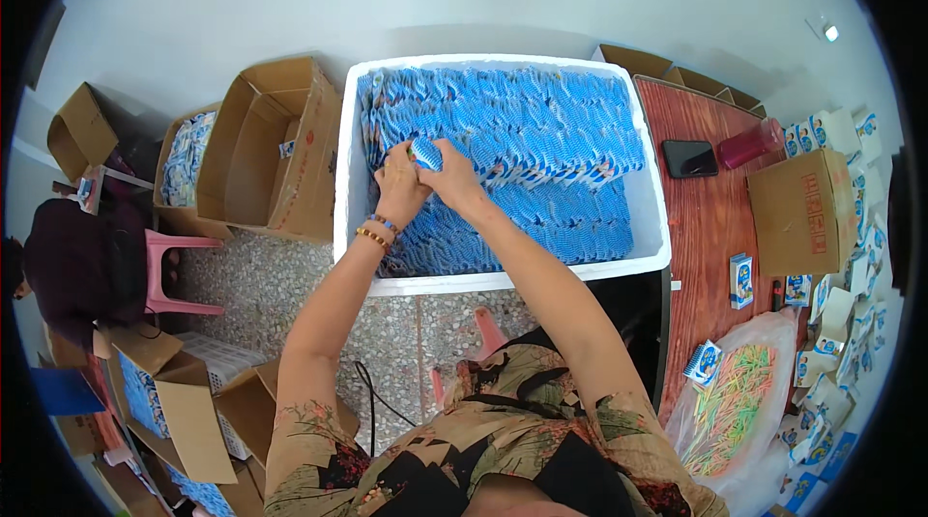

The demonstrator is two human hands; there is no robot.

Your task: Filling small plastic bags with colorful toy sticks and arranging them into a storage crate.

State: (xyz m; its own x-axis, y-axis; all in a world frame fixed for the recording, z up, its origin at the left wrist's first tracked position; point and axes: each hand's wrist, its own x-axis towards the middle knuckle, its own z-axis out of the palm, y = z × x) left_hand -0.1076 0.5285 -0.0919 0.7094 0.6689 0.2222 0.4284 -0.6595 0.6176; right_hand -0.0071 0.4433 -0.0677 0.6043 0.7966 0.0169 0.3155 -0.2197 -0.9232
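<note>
A large white foam box stands in front of me, packed with rows of small blue-and-white patterned packets. Over the left part of these rows, my left hand and my right hand meet, both closed. Between their fingers shows a blue-and-white packet; whether it is one or a few pressed together I cannot tell. The back of my left hand covers part of it. Beaded bracelets circle my left wrist. Beneath my hands, the nearer rows lie lower than the row behind.
A red-brown table at right bears a phone, a pink bottle, a carton and a plastic bag of colourful sticks. Cardboard boxes stand at left. Beyond, a person in dark clothes sits by a pink stool.
</note>
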